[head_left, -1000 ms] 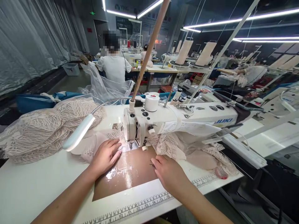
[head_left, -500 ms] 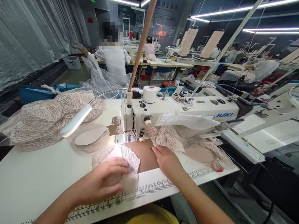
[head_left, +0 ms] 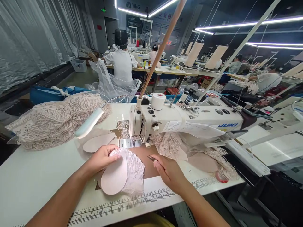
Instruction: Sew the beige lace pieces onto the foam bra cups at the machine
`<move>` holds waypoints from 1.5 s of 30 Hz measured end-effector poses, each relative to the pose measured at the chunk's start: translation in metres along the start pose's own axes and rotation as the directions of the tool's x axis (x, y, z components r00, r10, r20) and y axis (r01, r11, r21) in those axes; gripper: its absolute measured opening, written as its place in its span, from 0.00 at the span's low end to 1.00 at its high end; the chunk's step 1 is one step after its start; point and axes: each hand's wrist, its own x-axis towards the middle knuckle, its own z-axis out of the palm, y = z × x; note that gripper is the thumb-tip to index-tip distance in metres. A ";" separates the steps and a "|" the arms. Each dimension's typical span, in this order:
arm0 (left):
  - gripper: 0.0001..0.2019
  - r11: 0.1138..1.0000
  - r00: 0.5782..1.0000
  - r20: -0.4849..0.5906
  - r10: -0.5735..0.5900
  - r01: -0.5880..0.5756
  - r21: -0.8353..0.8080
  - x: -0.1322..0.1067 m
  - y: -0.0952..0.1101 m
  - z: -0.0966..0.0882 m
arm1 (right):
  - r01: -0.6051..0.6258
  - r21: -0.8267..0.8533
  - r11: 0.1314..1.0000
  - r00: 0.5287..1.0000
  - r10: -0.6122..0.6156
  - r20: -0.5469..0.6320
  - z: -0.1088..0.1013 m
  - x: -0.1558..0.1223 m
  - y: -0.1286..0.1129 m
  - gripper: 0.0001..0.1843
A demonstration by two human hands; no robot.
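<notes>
In the head view, my left hand [head_left: 103, 159] pinches the upper edge of a beige lace piece [head_left: 135, 171] between thumb and fingers. A smooth oval cup pad [head_left: 115, 176] lies against the lace on its left side. My right hand [head_left: 169, 171] is closed round a small dark pointed tool with two narrow tips [head_left: 151, 158], its kind too small to tell for sure. The tips point left, to the right of the lace and above a brown plate [head_left: 150, 168]. Behind both hands stands a white sewing machine [head_left: 163, 118], its needle area in front of the brown plate.
A heap of lace pieces [head_left: 47, 121] sits at the left, with another oval pad [head_left: 98, 142] nearer. More lace [head_left: 174, 146] lies under the machine arm. A lamp [head_left: 88, 123] hangs low at the left. A printed ruler [head_left: 123, 205] runs along the table's front edge.
My left hand has moved up and now grips the lace at its top edge; the oval pad shows in full. The right hand's tool tips have come into plain sight. The view has shifted slightly.
</notes>
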 end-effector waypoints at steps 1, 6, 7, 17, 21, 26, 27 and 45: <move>0.17 1.000 1.000 0.012 -0.002 0.002 -0.028 -0.001 0.000 0.001 | -0.002 0.034 0.999 0.999 0.001 0.042 0.001 0.005 -0.004 0.18; 0.17 0.986 0.989 0.137 0.055 -0.033 -0.161 -0.006 0.006 0.007 | -0.007 0.183 0.983 0.987 -0.023 0.160 0.011 0.034 -0.018 0.20; 0.18 0.986 0.985 0.154 0.076 -0.051 -0.162 -0.007 0.008 0.008 | 0.004 0.213 0.977 0.987 -0.037 0.156 0.012 0.039 -0.019 0.19; 0.19 0.983 0.956 0.260 0.135 -0.095 -0.158 -0.008 0.008 0.013 | -0.001 0.371 0.929 0.989 -0.053 0.135 0.021 0.061 -0.036 0.09; 0.21 0.980 0.949 0.291 0.122 -0.069 -0.186 -0.006 0.003 0.013 | -0.035 0.450 0.892 0.990 -0.031 0.140 0.029 0.060 -0.038 0.10; 0.24 0.978 0.942 0.322 0.095 -0.028 -0.209 -0.007 0.004 0.015 | -0.089 0.538 0.838 0.990 0.016 0.138 0.036 0.059 -0.034 0.08; 0.24 0.977 0.938 0.334 0.091 -0.020 -0.211 -0.008 0.005 0.015 | -0.096 0.545 0.833 0.990 0.022 0.140 0.037 0.059 -0.032 0.08; 0.26 0.995 0.938 0.341 0.063 -0.034 -0.088 0.001 -0.006 0.018 | -0.147 0.475 0.867 0.970 0.032 0.242 0.036 0.060 -0.035 0.07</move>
